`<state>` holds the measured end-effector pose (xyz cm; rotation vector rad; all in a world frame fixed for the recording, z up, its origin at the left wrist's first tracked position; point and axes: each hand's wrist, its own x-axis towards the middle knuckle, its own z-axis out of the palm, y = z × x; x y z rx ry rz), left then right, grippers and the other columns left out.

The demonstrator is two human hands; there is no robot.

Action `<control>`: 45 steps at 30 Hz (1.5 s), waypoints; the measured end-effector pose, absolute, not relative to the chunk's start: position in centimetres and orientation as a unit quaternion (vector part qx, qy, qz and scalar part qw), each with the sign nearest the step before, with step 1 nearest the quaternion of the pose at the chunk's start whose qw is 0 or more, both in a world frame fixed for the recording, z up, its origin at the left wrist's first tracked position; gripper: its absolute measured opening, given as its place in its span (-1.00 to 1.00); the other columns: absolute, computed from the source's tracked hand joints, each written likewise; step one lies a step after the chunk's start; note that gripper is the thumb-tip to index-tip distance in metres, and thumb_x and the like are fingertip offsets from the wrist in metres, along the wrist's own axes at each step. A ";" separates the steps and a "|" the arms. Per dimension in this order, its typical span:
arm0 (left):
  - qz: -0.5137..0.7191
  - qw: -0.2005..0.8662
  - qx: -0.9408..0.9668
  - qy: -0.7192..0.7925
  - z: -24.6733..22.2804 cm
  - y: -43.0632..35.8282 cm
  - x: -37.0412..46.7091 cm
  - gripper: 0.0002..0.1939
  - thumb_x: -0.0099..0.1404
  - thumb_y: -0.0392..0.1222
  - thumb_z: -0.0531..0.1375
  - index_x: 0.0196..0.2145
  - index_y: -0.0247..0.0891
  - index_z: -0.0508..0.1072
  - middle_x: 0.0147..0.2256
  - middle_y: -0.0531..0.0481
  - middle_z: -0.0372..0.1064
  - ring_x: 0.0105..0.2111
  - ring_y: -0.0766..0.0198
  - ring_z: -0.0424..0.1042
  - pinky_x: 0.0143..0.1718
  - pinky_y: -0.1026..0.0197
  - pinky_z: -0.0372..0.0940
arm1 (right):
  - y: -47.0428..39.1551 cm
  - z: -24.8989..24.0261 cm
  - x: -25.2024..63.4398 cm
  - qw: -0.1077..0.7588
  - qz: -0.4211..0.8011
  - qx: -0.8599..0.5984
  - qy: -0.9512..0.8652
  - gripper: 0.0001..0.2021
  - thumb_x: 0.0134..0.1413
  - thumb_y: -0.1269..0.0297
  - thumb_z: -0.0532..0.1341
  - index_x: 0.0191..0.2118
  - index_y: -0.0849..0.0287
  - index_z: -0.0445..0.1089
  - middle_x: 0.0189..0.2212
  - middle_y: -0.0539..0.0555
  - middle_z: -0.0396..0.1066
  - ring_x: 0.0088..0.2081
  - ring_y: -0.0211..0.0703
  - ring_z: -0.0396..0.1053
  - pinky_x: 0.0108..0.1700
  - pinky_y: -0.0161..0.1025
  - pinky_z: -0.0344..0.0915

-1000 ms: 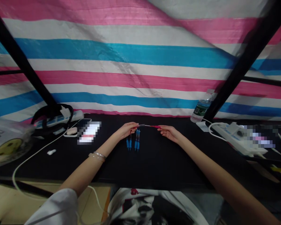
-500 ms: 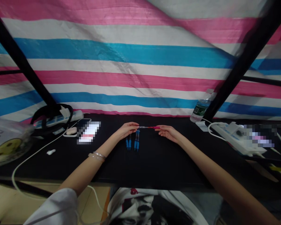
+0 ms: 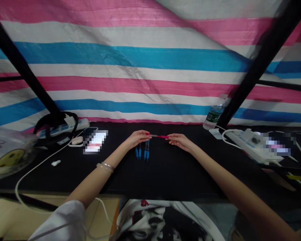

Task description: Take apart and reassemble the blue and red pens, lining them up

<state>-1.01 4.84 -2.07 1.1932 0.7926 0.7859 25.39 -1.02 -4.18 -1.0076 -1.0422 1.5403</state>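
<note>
One pen (image 3: 162,136) well inside desk's front edge (image 3: 180,193)

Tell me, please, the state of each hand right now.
Left hand: closed, pinching one end of the red pen.
Right hand: closed, pinching its other end.

Head-worn, facing forward and down. Looking over flat black tabletop (image 3: 180,177) to pink, white and blue striped plastic sheet (image 3: 130,55) behind. Near enough to show bare left hand (image 3: 137,139) and bare right hand (image 3: 182,142) just below centre; wide enough for slanting black left post (image 3: 27,68) and slanting black right post (image 3: 259,67). Tipped low enough to catch white cloth garment with black print (image 3: 163,224) at bottom edge.
</note>
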 end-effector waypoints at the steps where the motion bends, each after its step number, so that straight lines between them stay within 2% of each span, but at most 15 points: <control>1: 0.349 0.683 0.535 0.354 -2.1 4.8 -1.0 -0.76 0.07 -0.42 0.27 -0.25 -0.42 0.40 -0.33 -0.18 0.48 -0.24 0.20 0.47 -0.14 0.21 0.34 | -1.0 -4.2 25.4 0.489 0.634 -0.416 -0.430 -0.84 -0.08 0.53 0.25 -0.28 0.30 0.43 -0.30 0.21 0.49 -0.45 -0.27 0.45 -0.44 -0.41 0.41; 7: 0.345 0.673 0.547 0.359 -2.3 4.9 -1.0 -0.71 0.02 -0.40 0.31 -0.25 -0.40 0.40 -0.35 -0.15 0.48 -0.26 0.22 0.48 -0.19 0.24 0.36 | -1.1 -4.0 25.4 0.493 0.636 -0.417 -0.422 -0.80 -0.11 0.57 0.26 -0.26 0.33 0.44 -0.27 0.24 0.48 -0.46 -0.27 0.45 -0.45 -0.43 0.41; 24: 0.332 0.676 0.561 0.343 -1.9 4.5 -0.9 -0.69 0.02 -0.37 0.32 -0.24 -0.36 0.40 -0.34 -0.08 0.47 -0.29 0.27 0.48 -0.24 0.29 0.36 | -1.4 -3.7 25.3 0.484 0.633 -0.405 -0.447 -0.86 -0.05 0.44 0.26 -0.28 0.27 0.38 -0.23 0.23 0.47 -0.46 -0.31 0.44 -0.42 -0.42 0.38; 32: 0.333 0.661 0.574 0.350 -1.4 4.0 -0.7 -0.70 0.06 -0.35 0.30 -0.19 -0.34 0.43 -0.31 -0.08 0.47 -0.27 0.29 0.47 -0.17 0.26 0.32 | -1.1 -4.2 25.5 0.476 0.630 -0.408 -0.459 -0.84 -0.01 0.31 0.26 -0.32 0.30 0.41 -0.32 0.20 0.49 -0.46 -0.31 0.43 -0.46 -0.44 0.35; 37: 0.334 0.650 0.585 0.350 -1.2 3.7 -0.6 -0.70 0.07 -0.33 0.29 -0.19 -0.35 0.43 -0.33 -0.08 0.47 -0.28 0.28 0.47 -0.23 0.29 0.33 | -1.0 -4.2 25.4 0.478 0.624 -0.411 -0.462 -0.81 0.01 0.26 0.25 -0.34 0.32 0.40 -0.39 0.18 0.48 -0.46 -0.31 0.42 -0.46 -0.43 0.34; 45: 0.330 0.622 0.602 0.376 -0.8 3.2 -0.2 -0.71 0.08 -0.31 0.28 -0.19 -0.36 0.44 -0.37 -0.10 0.48 -0.31 0.28 0.48 -0.29 0.31 0.33 | -1.2 -4.0 25.0 0.474 0.613 -0.403 -0.486 -0.79 -0.02 0.19 0.26 -0.39 0.23 0.30 -0.52 0.07 0.43 -0.52 -0.31 0.37 -0.49 -0.38 0.27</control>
